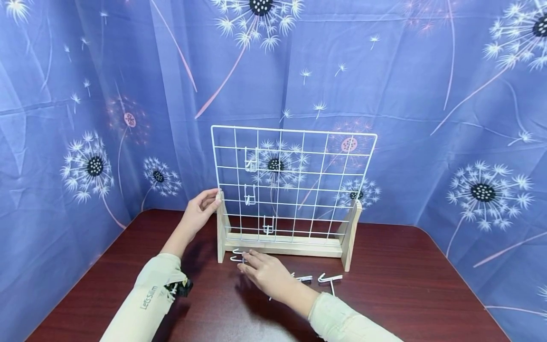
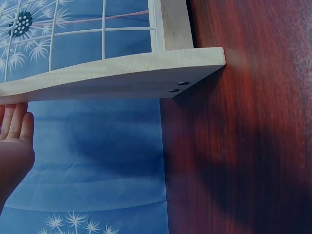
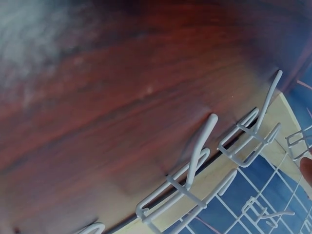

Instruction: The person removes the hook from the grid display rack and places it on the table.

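Pale sleeve (image 1: 348,324) nearest, the right hand (image 1: 273,280) is at a white hook (image 1: 237,260) near-left of the wire grid (image 1: 297,189), pinch unclear; the left hand (image 1: 198,212) lays straight fingers against the left post (image 1: 221,232). Probably pick-up; next calls for lifting.

Table (image 1: 397,285): dark reddish-brown top with streaked wood grain, glossy surface reflecting light, far right corner rounded. Fabric backdrop (image 1: 406,95): blue, hanging behind the table and along both sides, with vertical folds and horizontal creases visible. Print on fabric: large white dandelion heads (image 1: 483,192) with dark, white-dotted centres; fainter pink dandelion heads (image 1: 129,119); long pinkish stems (image 1: 205,107), slanted; small white drifting seeds (image 1: 319,108) scattered between. Left wrist view: fabric borders the tabletop along a straight line.
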`<state>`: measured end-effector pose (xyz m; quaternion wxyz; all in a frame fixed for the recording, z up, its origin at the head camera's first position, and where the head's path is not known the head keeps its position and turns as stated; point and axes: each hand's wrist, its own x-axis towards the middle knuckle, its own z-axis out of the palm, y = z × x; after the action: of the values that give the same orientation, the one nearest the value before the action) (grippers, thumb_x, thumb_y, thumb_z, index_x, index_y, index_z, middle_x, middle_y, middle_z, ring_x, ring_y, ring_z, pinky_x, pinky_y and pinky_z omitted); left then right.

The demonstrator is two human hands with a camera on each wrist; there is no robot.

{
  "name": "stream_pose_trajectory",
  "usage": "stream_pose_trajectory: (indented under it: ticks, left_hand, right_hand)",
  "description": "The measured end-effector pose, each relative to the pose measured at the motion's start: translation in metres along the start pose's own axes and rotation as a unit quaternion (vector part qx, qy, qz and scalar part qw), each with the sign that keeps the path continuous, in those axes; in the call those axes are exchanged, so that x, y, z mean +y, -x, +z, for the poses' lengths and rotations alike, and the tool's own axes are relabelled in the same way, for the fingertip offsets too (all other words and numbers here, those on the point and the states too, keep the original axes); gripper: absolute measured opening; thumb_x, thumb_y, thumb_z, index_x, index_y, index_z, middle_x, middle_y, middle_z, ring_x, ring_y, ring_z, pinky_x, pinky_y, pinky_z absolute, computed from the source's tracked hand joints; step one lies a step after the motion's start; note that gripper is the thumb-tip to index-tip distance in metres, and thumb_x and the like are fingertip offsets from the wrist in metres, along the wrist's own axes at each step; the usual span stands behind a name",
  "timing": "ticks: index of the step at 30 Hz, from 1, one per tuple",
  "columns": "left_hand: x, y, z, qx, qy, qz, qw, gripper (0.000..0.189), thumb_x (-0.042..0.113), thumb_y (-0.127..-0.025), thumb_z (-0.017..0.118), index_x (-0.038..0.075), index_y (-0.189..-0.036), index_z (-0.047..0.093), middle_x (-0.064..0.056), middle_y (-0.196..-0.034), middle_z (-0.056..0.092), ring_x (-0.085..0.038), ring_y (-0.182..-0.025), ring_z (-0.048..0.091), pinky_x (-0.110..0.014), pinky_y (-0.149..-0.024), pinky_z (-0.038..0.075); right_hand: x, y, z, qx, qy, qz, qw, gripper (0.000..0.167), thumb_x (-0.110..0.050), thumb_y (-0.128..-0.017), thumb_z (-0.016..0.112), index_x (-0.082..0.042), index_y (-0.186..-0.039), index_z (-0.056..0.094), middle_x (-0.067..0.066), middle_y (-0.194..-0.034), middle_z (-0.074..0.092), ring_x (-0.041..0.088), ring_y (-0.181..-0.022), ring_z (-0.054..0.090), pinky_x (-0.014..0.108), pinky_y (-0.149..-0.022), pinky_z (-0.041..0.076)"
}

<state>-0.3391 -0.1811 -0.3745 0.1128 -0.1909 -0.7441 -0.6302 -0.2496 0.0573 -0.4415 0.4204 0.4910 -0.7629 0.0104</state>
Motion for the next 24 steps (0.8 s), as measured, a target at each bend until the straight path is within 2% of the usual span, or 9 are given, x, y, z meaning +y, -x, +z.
stream_pose_trajectory:
  ticks: [3,13,24]
  left_hand:
    - [0.000,0.000,0.000,-0.002,-0.002,0.003,1.0000,0.044,0.011,-0.097,0.058,-0.006,-0.136,0.047,-0.029,-0.130,0.053,0.000,-0.103,0.055,-0.013,-0.086,0.047]
    - [-0.002,-0.001,0.000,0.004,0.001,0.001,1.0000,0.043,0.009,-0.096,0.059,-0.007,-0.135,0.048,-0.029,-0.128,0.054,0.001,-0.101,0.056,-0.013,-0.086,0.047]
    - [-0.004,-0.002,0.000,0.003,0.000,0.006,1.0000,0.044,0.010,-0.096,0.059,-0.007,-0.135,0.047,-0.030,-0.129,0.054,0.001,-0.102,0.055,-0.013,-0.086,0.047]
  right_hand:
    - [-0.001,0.000,0.002,-0.014,0.004,0.000,0.9999,0.019,-0.024,-0.087,0.069,-0.015,-0.103,0.075,0.009,-0.109,0.070,0.023,-0.099,0.067,0.029,-0.089,0.052]
    - [-0.005,0.001,0.001,-0.105,0.021,-0.012,0.9942,0.019,-0.025,-0.091,0.066,-0.016,-0.104,0.075,0.009,-0.111,0.070,0.022,-0.100,0.067,0.029,-0.087,0.053]
    - [-0.012,-0.002,0.000,-0.195,0.058,-0.027,0.9787,0.021,-0.026,-0.096,0.058,-0.019,-0.107,0.074,0.006,-0.115,0.068,0.022,-0.103,0.066,0.029,-0.086,0.054]
